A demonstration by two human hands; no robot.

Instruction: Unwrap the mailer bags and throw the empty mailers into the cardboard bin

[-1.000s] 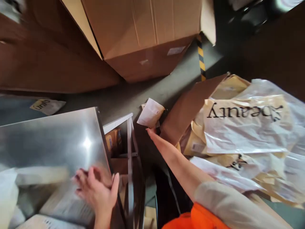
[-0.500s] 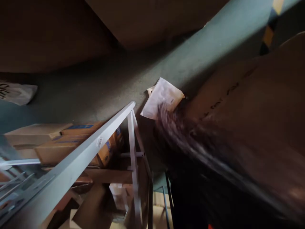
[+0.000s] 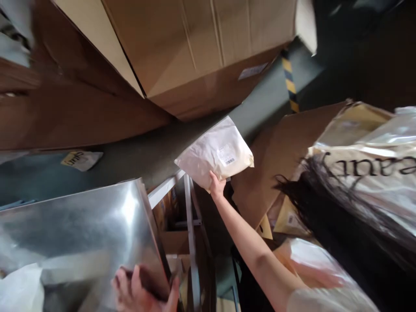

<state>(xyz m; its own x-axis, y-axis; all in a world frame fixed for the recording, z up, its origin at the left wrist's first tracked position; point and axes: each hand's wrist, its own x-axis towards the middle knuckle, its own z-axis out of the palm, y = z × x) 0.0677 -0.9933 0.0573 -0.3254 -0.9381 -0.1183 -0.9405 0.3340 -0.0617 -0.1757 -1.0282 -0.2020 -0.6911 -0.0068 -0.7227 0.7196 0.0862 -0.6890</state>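
Observation:
My right hand reaches forward, thumb on top, closed on the near edge of a pale mailing bag with a barcode label. The bag hangs above the floor, tilted. At lower left, my left hand rests with spread fingers on the corner of a shiny metal tabletop, its thumb by the edge; the lower part of this hand is cut off by the frame. Long dark hair covers part of the right side.
Large cardboard boxes stand ahead. On the right, an open carton sits beside several plastic and yellow mailers. A white metal frame rises below the tabletop. Another printed bag lies on the floor, left.
The mailing bag, lying on the floor before, is now lifted in my right hand. My left hand and the metal tabletop have come into view, and the hair has swung right.

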